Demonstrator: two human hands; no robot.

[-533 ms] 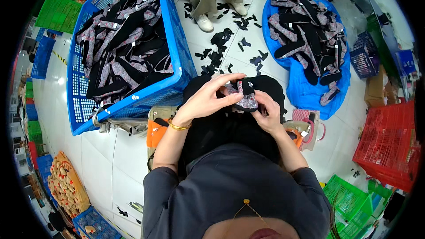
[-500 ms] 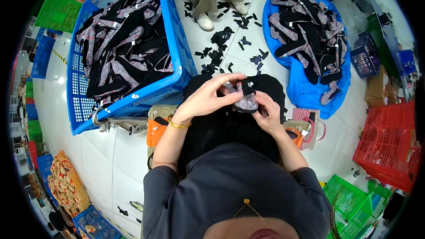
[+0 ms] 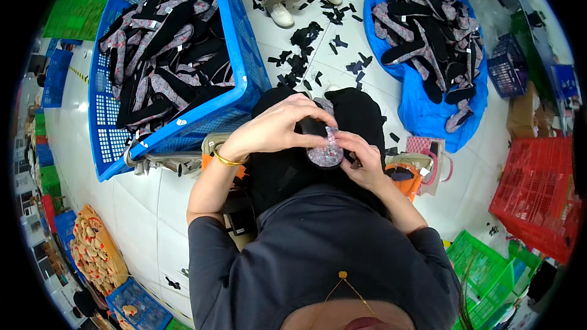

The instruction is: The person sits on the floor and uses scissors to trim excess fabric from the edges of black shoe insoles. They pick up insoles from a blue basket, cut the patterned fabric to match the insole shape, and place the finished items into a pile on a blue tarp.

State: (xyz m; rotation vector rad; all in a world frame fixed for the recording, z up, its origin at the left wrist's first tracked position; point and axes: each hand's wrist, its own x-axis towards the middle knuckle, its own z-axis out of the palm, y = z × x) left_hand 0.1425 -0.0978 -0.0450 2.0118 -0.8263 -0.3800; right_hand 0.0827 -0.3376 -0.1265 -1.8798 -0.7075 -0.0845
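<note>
Over her lap, the left hand [image 3: 278, 128] clamps the patterned insole [image 3: 324, 150] from ten o'clock; the right hand [image 3: 362, 162] pinches its edge from four o'clock. Its long axis runs twelve-to-six; both hands are equally near.

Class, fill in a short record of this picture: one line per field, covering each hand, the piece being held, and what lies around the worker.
left hand: left hand grips the patterned piece from above
right hand: right hand pinches its right edge
held piece: shoe piece, black and floral, over the lap
left side: blue crate full of similar pieces
right side: blue sheet heaped with more pieces
floor: black scraps scattered ahead
far right: red crate
</note>
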